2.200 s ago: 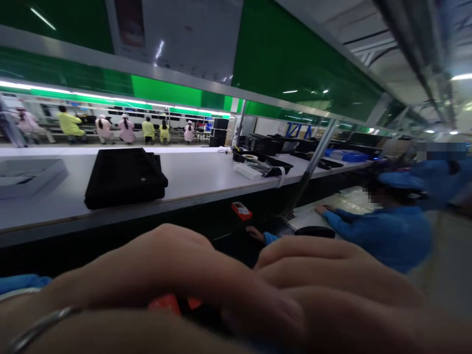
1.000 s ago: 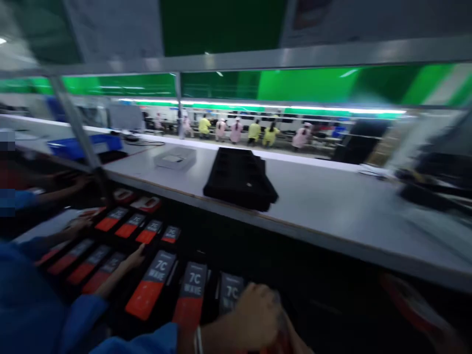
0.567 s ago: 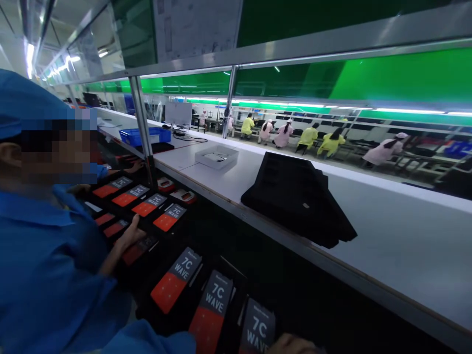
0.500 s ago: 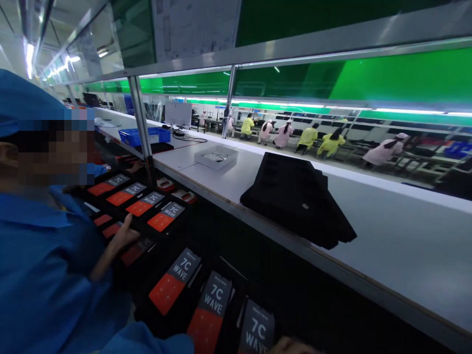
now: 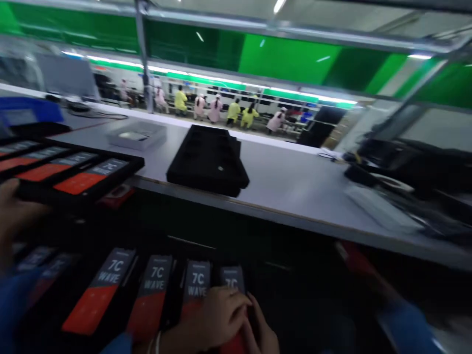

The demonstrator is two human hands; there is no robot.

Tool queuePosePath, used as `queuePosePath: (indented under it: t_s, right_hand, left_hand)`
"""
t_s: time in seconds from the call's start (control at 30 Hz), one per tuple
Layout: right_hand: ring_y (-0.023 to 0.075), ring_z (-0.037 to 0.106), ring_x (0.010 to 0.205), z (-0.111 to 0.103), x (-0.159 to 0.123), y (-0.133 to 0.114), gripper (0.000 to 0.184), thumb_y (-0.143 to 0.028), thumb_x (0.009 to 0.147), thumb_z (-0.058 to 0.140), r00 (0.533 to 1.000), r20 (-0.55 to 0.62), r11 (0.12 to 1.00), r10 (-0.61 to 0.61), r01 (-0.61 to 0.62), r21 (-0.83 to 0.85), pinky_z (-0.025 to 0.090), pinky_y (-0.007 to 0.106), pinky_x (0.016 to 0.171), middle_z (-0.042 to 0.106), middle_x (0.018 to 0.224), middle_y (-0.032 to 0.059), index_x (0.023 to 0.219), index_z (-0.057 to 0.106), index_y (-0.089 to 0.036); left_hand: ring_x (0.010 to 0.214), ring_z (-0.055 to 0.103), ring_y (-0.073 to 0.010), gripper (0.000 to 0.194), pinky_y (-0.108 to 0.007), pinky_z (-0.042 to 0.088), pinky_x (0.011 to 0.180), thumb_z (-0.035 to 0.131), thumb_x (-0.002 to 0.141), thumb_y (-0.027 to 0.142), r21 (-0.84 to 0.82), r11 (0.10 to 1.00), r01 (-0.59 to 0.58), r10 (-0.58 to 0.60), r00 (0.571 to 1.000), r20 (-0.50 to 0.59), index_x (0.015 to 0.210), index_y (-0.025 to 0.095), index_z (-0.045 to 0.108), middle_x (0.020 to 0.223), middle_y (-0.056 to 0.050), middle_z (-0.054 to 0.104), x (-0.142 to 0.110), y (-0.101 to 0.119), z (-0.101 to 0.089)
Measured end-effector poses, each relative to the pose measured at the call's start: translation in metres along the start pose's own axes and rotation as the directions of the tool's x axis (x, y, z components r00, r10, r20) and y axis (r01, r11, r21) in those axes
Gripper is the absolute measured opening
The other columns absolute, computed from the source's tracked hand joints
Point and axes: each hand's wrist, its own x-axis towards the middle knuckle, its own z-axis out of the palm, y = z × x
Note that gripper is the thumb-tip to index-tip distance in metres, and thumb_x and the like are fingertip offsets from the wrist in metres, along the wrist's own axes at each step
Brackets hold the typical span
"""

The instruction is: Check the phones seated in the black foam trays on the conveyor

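Low in the view, a black foam tray holds several phone-shaped pieces, grey above and red below, printed 7C WAVE. My left hand, a light band at its wrist, curls over the lower part of the rightmost phone. My right hand meets it from the other side, its fingers bent around the same phone. The two hands touch, and the exact grip is hidden between them. Left of these stand further phones in their slots.
A co-worker's hand supports another loaded black tray at left. Another blue-sleeved arm reaches in from the right. Stacked black trays, a pale box and dark items with clear plastic lie on the white bench.
My view has swung right, so the bench has shifted left. Both my hands now show together on the rightmost phone; before, just part of one hand showed at the bottom edge.
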Motion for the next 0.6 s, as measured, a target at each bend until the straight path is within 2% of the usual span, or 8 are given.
queuePosePath:
  t_s: [0.1, 0.17, 0.27, 0.37, 0.47, 0.6]
  right_hand:
    - [0.0240, 0.057, 0.114, -0.001, -0.005, -0.010, 0.058, -0.048, 0.083, 0.051, 0.998, 0.056, 0.993, -0.004, -0.003, 0.119, 0.044, 0.032, 0.098, 0.059, 0.125, 0.0109, 0.132, 0.049, -0.016]
    - [0.0230, 0.063, 0.099, -0.004, -0.004, -0.015, 0.061, -0.048, 0.083, 0.052, 0.994, 0.105, 0.987, 0.024, -0.040, 0.156, 0.049, 0.031, 0.088, 0.066, 0.111, 0.0106, 0.135, 0.046, -0.015]
    - [0.0185, 0.061, 0.075, -0.016, -0.001, -0.021, 0.061, -0.049, 0.084, 0.052, 0.975, 0.205, 0.976, 0.081, -0.119, 0.183, 0.049, 0.029, 0.071, 0.065, 0.083, 0.0038, 0.135, 0.044, -0.016]
    - [0.0154, 0.057, 0.070, -0.028, 0.005, -0.026, 0.054, -0.051, 0.087, 0.047, 0.941, 0.308, 0.956, 0.142, -0.211, 0.204, 0.047, 0.028, 0.068, 0.060, 0.080, 0.0010, 0.131, 0.047, -0.020]
    - [0.0143, 0.055, 0.068, -0.032, 0.008, -0.030, 0.050, -0.049, 0.090, 0.039, 0.919, 0.342, 0.944, 0.196, -0.272, 0.189, 0.046, 0.028, 0.067, 0.060, 0.083, 0.0010, 0.131, 0.046, -0.021]
    - [0.0174, 0.058, 0.083, -0.028, 0.007, -0.030, 0.048, -0.042, 0.089, 0.038, 0.922, 0.304, 0.955, 0.241, -0.281, 0.095, 0.045, 0.030, 0.078, 0.062, 0.090, 0.0026, 0.131, 0.045, -0.021]
  left_hand:
    - [0.075, 0.059, -0.0107, 0.021, -0.019, 0.044, 0.066, 0.050, 0.080, 0.013, -0.178, 0.984, 0.014, 0.008, 0.992, 0.125, 0.092, 0.021, 0.065, 0.090, -0.001, 0.063, -0.008, 0.009, -0.001]
    - [0.072, 0.057, -0.0098, 0.021, -0.018, 0.042, 0.062, 0.051, 0.079, 0.012, -0.247, 0.969, 0.030, 0.006, 0.990, 0.141, 0.091, 0.020, 0.065, 0.089, -0.002, 0.062, -0.011, 0.010, 0.001]
    - [0.069, 0.057, -0.0109, 0.022, -0.019, 0.042, 0.062, 0.048, 0.081, 0.012, -0.276, 0.961, 0.029, -0.008, 0.997, 0.075, 0.091, 0.020, 0.066, 0.082, -0.002, 0.063, -0.014, 0.008, 0.004]
    - [0.067, 0.058, -0.0124, 0.021, -0.021, 0.043, 0.064, 0.044, 0.084, 0.015, -0.391, 0.915, 0.102, -0.124, 0.992, -0.032, 0.087, 0.018, 0.065, 0.076, -0.003, 0.065, -0.013, 0.002, 0.005]
    - [0.056, 0.054, -0.0109, 0.022, -0.020, 0.042, 0.054, 0.041, 0.086, 0.021, -0.615, 0.767, 0.183, -0.342, 0.928, -0.150, 0.089, 0.017, 0.063, 0.067, -0.001, 0.061, -0.010, -0.005, -0.001]
    - [0.049, 0.047, -0.0091, 0.021, -0.019, 0.039, 0.048, 0.044, 0.086, 0.030, -0.801, 0.585, 0.126, -0.551, 0.787, -0.279, 0.090, 0.018, 0.061, 0.059, 0.003, 0.053, -0.005, -0.010, -0.015]
